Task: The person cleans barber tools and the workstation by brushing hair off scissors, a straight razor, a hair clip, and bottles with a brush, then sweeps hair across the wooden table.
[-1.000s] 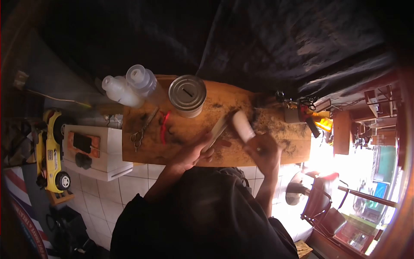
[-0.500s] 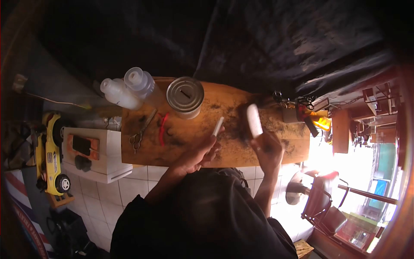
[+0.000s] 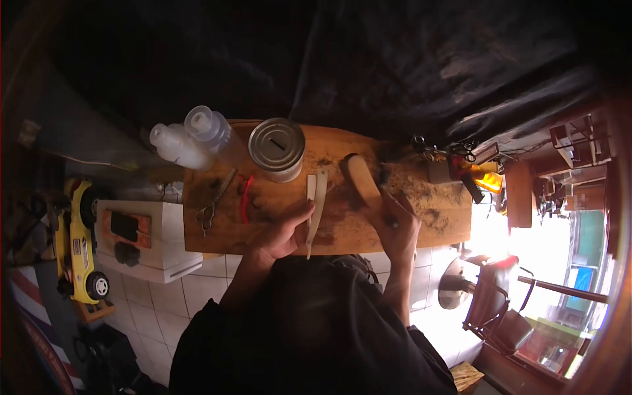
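Near the front edge of the wooden table [image 3: 428,234], my left hand [image 3: 287,234] is closed on a pale folding razor [image 3: 318,209] whose two narrow parts stand side by side, pointing away from me. My right hand [image 3: 397,227] grips a light wooden brush [image 3: 362,179] by its lower end; its top leans to the left. A gap separates the brush from the razor. Behind the razor stands a round tin [image 3: 277,146] with a slotted lid. Left of it lie a red strip-like item [image 3: 245,199] and metal scissors [image 3: 207,214]. Dark hair clippings are scattered on the wood.
Two translucent bottles [image 3: 181,146] [image 3: 209,128] stand at the table's back left. A metal container [image 3: 442,172], scissors and a yellow item [image 3: 488,180] are at the right. Left are a white cabinet [image 3: 178,240] and a yellow toy car [image 3: 80,243]; a chair [image 3: 494,296] is lower right.
The razor has turned and its two parts now show side by side. The brush has moved left and tilted toward the razor. My right hand has shifted slightly left.
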The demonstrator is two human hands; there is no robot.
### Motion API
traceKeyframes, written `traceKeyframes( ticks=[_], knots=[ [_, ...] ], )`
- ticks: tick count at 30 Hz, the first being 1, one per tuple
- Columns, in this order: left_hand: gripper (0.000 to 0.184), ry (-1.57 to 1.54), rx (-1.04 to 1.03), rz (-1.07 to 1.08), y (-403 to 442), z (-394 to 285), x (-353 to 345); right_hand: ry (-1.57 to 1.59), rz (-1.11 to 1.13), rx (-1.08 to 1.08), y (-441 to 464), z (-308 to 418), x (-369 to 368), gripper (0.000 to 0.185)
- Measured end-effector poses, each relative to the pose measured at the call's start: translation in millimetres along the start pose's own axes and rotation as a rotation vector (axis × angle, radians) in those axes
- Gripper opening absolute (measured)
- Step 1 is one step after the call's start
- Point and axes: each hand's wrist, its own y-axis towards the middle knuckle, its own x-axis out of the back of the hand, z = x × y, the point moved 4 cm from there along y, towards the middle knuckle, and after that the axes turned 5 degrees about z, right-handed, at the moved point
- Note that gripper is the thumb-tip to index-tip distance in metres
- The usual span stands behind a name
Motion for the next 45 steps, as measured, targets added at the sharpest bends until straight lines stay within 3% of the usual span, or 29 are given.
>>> traceKeyframes(
  ticks=[1, 4, 6, 7, 8, 10, 12, 13, 17, 20, 23, 26, 30, 31, 34, 35, 38, 40, 42, 45],
  knots=[
    [0.055, -0.023, 0.030, 0.054, -2, 0, 5, 0.031, 0.027, -0.037, 2, 2, 4, 0.044],
    [0.050, -0.221, 0.087, 0.323, 4, 20, 54, 0.192, 0.280, 0.134, -3, -9, 1, 0.045],
    [0.047, -0.184, 0.122, 0.201, 8, 24, 53, 0.216, 0.405, 0.245, -8, 8, 0, 0.043],
    [0.045, -0.054, 0.137, -0.031, 5, 14, 22, 0.229, 0.465, 0.301, -10, 14, 0, 0.042],
    [0.043, 0.078, 0.149, -0.264, 0, 6, 0, 0.235, 0.464, 0.315, -10, 12, -1, 0.041],
    [0.037, 0.276, 0.027, -0.179, -2, 6, -8, 0.250, 0.465, 0.345, -9, 6, -5, 0.041],
    [0.036, 0.425, -0.028, -0.045, 2, 15, 8, 0.177, 0.323, 0.161, -5, -8, -5, 0.042],
    [0.036, 0.539, 0.042, -0.060, 0, 16, 15, 0.140, 0.250, 0.065, -4, -14, -3, 0.042],
    [0.032, 0.577, 0.063, -0.051, 2, 19, 14, -0.055, -0.089, 0.027, 6, -12, 21, 0.041],
    [0.032, 0.522, 0.043, -0.098, 2, 15, 10, 0.053, 0.025, 0.004, 3, -17, 25, 0.041],
    [0.037, 0.484, -0.061, -0.110, 9, 19, 20, 0.210, 0.356, 0.216, -7, -15, 11, 0.043],
    [0.037, 0.480, -0.159, -0.115, 8, 13, 7, 0.194, 0.431, 0.290, -10, -1, 2, 0.043],
    [0.037, 0.500, -0.106, -0.059, 1, 16, 15, 0.065, 0.123, -0.023, -1, -24, 10, 0.043],
    [0.037, 0.470, -0.088, -0.045, 0, 15, 19, -0.026, -0.030, -0.022, 1, -21, 17, 0.043],
    [0.036, 0.384, -0.059, -0.112, 1, 10, 7, -0.025, -0.123, -0.002, 4, -22, 30, 0.042],
    [0.035, 0.355, -0.054, -0.154, 0, 8, 3, 0.038, -0.107, 0.000, 4, -21, 30, 0.042],
    [0.032, 0.269, -0.045, -0.227, 4, 16, 15, 0.236, 0.267, 0.088, -5, -18, 18, 0.041],
    [0.032, 0.299, -0.127, -0.192, 6, 18, 12, 0.184, 0.354, 0.307, -7, -2, 9, 0.048],
    [0.033, 0.352, -0.140, -0.192, 6, 19, 14, 0.177, 0.345, 0.266, -9, -1, 2, 0.044],
    [0.033, 0.426, -0.072, -0.230, 3, 20, 21, 0.178, 0.125, 0.000, -3, -25, 3, 0.038]
  ],
)
